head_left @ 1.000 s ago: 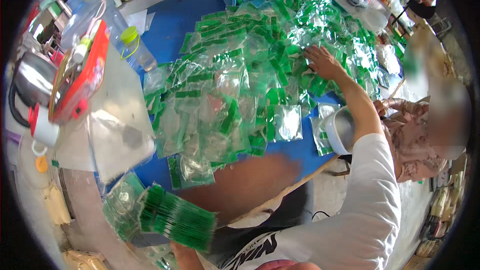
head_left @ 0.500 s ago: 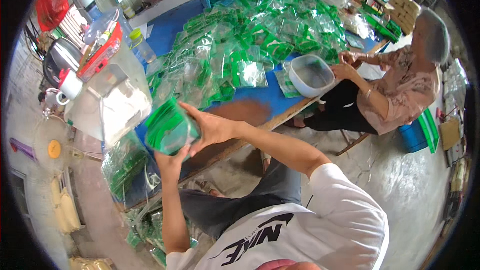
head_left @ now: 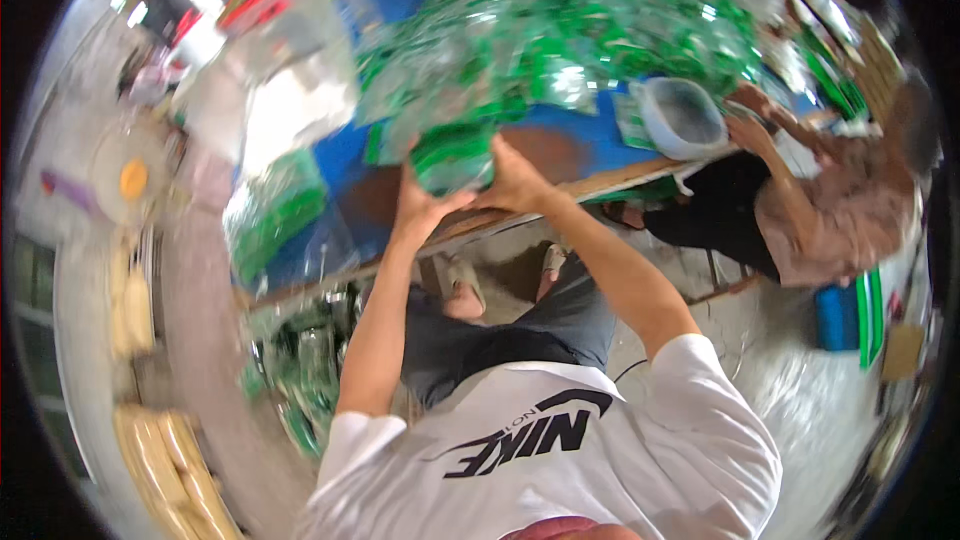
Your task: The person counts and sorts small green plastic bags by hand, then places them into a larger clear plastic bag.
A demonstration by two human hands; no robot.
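Between my two hands is a stack of green and clear plastic packets [head_left: 452,158], raised over the near edge of the blue table [head_left: 330,165]. My left hand [head_left: 424,206] grips its left and lower side, and my right hand [head_left: 515,180] is wrapped round its right side. The thumbs come close together at the stack's near face. Beyond it spreads a big heap of similar packets [head_left: 570,30]. Motion blur hides the separate layers of the stack.
A clear tub with a red rim [head_left: 285,65] stands at the left, beside more bagged green packets [head_left: 275,210]. At the right a seated person [head_left: 830,190] works with both hands near a white plastic basin [head_left: 683,118]. A fan [head_left: 125,178] is at the far left.
The head view has swung left and downward, so the scene sits further right. My hands have brought the packet stack from the tub's side to in front of me, still gripped by both.
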